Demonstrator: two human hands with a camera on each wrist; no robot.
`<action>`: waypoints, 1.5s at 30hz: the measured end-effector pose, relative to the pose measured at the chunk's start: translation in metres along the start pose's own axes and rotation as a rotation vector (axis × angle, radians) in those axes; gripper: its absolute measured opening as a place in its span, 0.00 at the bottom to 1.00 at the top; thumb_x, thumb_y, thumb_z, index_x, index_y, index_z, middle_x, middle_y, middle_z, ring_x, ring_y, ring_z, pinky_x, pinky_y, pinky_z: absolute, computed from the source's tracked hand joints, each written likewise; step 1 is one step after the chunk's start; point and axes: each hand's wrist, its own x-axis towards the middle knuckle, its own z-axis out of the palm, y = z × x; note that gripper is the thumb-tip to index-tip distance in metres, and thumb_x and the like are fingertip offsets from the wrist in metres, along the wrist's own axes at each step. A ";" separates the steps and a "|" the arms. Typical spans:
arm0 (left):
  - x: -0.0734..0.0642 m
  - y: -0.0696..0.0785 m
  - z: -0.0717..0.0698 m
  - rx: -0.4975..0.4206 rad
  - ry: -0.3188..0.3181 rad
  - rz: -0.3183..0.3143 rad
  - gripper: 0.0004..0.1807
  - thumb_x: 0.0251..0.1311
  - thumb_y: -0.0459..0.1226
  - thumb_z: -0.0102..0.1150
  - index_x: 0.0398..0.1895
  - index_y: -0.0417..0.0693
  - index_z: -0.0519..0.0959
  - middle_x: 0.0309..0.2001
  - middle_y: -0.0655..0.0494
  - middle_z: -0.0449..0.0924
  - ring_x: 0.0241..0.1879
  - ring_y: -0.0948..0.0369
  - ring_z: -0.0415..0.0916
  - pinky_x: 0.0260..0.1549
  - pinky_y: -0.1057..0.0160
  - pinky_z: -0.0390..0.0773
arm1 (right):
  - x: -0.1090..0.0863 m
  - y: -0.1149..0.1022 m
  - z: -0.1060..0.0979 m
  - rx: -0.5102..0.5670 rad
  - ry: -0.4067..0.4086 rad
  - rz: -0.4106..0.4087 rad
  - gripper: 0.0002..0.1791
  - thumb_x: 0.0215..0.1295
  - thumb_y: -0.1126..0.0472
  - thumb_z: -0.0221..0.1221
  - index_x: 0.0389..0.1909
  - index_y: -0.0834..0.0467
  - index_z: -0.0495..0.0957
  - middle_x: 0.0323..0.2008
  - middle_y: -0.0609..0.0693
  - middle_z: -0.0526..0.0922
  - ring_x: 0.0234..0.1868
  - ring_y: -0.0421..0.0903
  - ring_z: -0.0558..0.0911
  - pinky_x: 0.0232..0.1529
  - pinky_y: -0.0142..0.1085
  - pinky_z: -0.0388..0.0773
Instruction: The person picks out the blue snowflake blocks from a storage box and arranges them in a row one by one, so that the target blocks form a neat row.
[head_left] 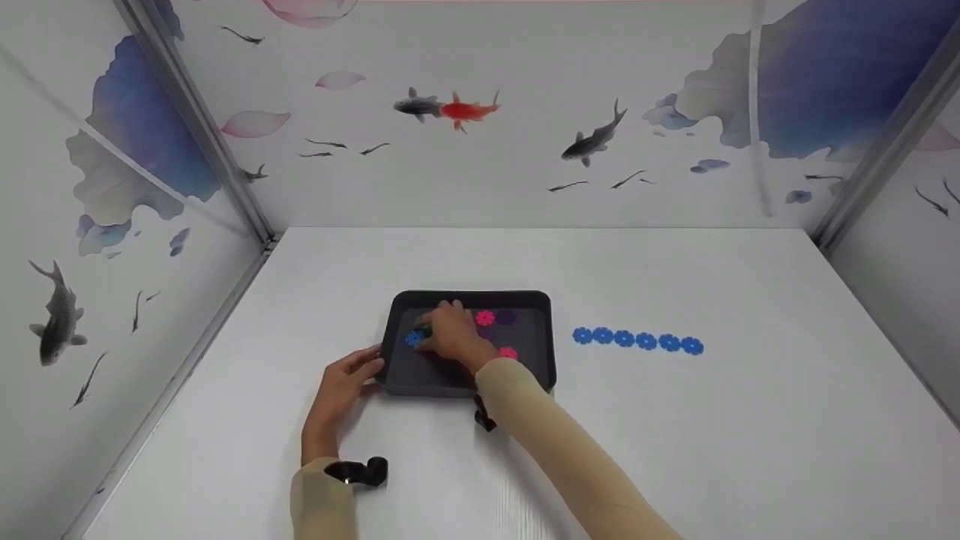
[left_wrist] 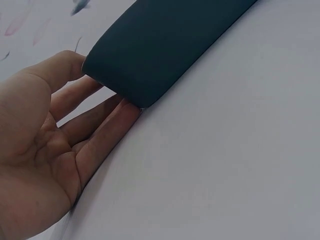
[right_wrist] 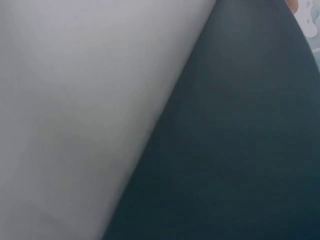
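Note:
A dark rectangular tray [head_left: 517, 382] stands on the white table with several flower-shaped pieces inside. My left hand [head_left: 341, 386] holds the tray's left side near the front corner; in the left wrist view its thumb lies at the rim and the other fingers at the lower edge. My right hand [head_left: 450, 334] reaches down into the tray, its thumb and fingers bent beside a blue flower piece [head_left: 414, 339]. A green piece [head_left: 425, 328] shows partly under its fingers. I cannot tell whether the fingertips pinch a piece. The right wrist view shows the tray's dark outer wall [right_wrist: 230, 130] close up.
Pink flower pieces [head_left: 485, 318] and a dark purple one [head_left: 506, 318] lie in the tray. Right of it, several blue flower pieces [head_left: 625, 338] form a row on the table [head_left: 675, 435]. Printed panels [head_left: 517, 187] enclose the table at back and sides.

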 end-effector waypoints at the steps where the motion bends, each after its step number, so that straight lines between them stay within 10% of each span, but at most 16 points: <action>1: 0.000 0.001 0.000 -0.003 0.002 -0.003 0.23 0.71 0.40 0.57 0.68 0.46 0.74 0.68 0.42 0.74 0.63 0.50 0.76 0.60 0.54 0.80 | 0.000 0.000 0.000 -0.008 0.001 -0.006 0.23 0.63 0.47 0.68 0.59 0.47 0.83 0.56 0.53 0.80 0.54 0.51 0.70 0.61 0.47 0.70; 15: 0.002 0.000 0.002 -0.009 0.005 -0.013 0.22 0.72 0.38 0.55 0.67 0.46 0.75 0.67 0.44 0.75 0.64 0.50 0.76 0.61 0.54 0.79 | 0.003 0.003 -0.003 0.000 -0.031 -0.026 0.20 0.62 0.47 0.68 0.54 0.47 0.86 0.54 0.52 0.82 0.58 0.53 0.71 0.74 0.55 0.62; 45: 0.001 -0.002 0.001 0.001 0.007 0.012 0.23 0.71 0.40 0.57 0.67 0.46 0.75 0.67 0.42 0.75 0.62 0.50 0.77 0.59 0.54 0.80 | 0.002 0.001 0.000 -0.013 -0.067 -0.065 0.16 0.64 0.49 0.67 0.48 0.52 0.87 0.45 0.48 0.86 0.48 0.47 0.71 0.60 0.44 0.71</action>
